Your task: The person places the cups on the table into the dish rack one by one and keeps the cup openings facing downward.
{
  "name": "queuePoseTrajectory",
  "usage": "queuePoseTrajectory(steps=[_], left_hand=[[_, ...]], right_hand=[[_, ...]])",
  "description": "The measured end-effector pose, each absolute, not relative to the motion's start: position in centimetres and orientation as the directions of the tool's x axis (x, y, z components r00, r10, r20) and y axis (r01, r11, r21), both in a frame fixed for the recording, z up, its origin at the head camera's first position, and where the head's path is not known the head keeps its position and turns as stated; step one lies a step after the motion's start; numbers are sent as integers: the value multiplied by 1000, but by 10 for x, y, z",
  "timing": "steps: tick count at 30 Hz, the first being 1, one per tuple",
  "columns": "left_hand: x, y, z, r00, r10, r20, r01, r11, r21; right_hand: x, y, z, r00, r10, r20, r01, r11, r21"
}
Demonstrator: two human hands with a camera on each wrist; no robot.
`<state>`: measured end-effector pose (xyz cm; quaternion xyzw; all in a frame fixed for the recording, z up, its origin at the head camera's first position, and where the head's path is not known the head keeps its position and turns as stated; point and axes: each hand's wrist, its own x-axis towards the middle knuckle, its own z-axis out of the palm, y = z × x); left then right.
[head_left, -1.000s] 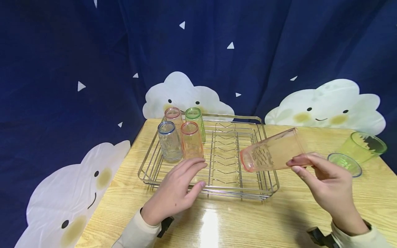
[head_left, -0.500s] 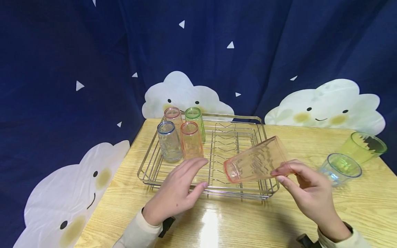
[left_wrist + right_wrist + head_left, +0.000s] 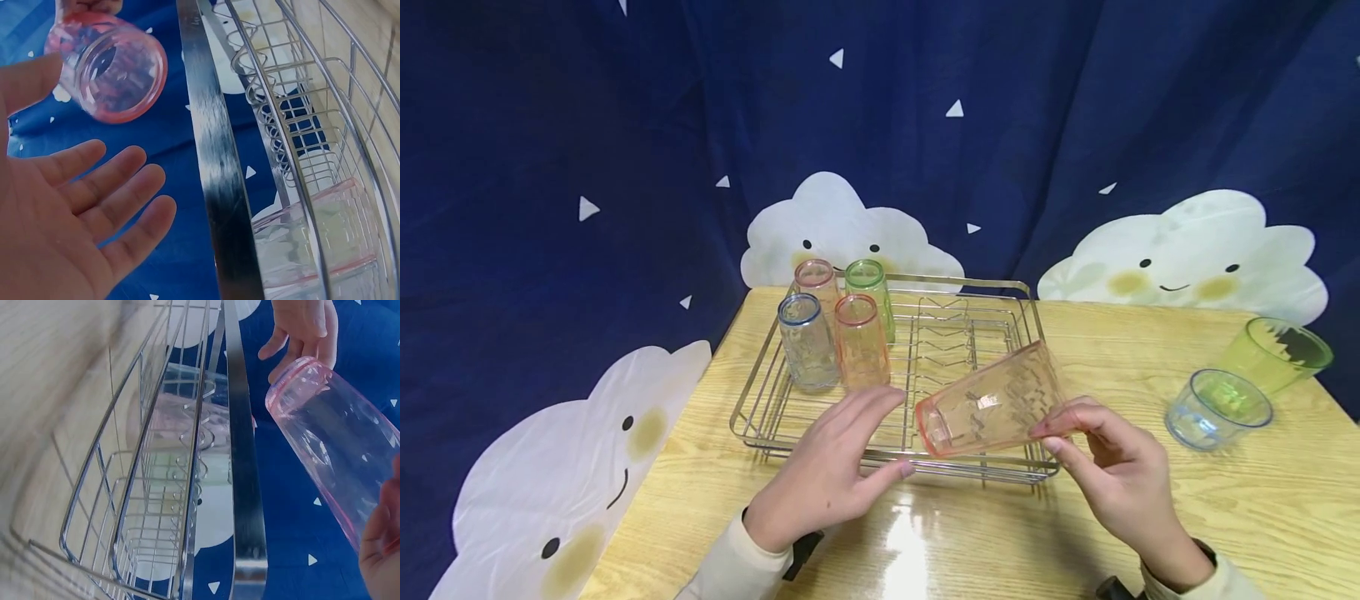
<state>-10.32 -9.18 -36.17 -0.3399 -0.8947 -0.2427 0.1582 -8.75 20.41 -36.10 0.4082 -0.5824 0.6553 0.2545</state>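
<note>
A clear orange-pink tumbler (image 3: 981, 407) is held tilted over the front right of the wire dish rack (image 3: 1011, 472), its red-edged base toward the left. My right hand (image 3: 1116, 479) pinches its mouth end between thumb and fingers. Just left of the base, my left hand (image 3: 827, 471) is spread over the rack's front rail, thumb apart and holding nothing. From the left wrist, the tumbler's base (image 3: 122, 78) appears beyond the extended fingers, with a gap between.
Several tumblers stand upside down in the rack's left part: blue-edged (image 3: 810, 350), red-edged (image 3: 862, 350), green-edged (image 3: 867, 275) and pink-edged (image 3: 816, 275). A blue-rimmed cup (image 3: 1210, 412) and a yellow-green cup (image 3: 1273, 358) are on the table (image 3: 1285, 492) at right.
My right hand has carried the orange-pink tumbler leftward and slightly down, over the rack and close to my left hand. My left hand has barely moved.
</note>
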Motion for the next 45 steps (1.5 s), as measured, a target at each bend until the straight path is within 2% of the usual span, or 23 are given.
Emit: queuePoseTrajectory(steps=[5,14,22,32,38,42,45], left_hand=[[-102,-91,-362,-733,536,418,674,655,341],[-103,-91,-361,-720,545,430,687,647,331],[-103,-88,-359,-702,527,479,699,640,320],[-101,-89,-354,-710,497,499,684,655,321],[-99,-90,-351,-724,488,487,679,630,377],[-99,-90,-351,-706,484,517,700,585,409],[-100,-89,-350,-680,473,561,725,551,413]], right_hand=[[-86,199,-363,-525,-124,842,-812,-223,-539],[-86,188,-363,-491,-110,864,-818,-284,-501],[-85,183,-361,-490,-135,861,-814,-283,-508],[-85,188,-367,-572,-218,791,-783,-142,-605],[-84,186,-367,-638,-214,740,-751,-39,-659],[-82,186,-369,-688,-209,695,-710,-2,-704],[-83,184,-371,-699,-214,682,-699,2,-715]])
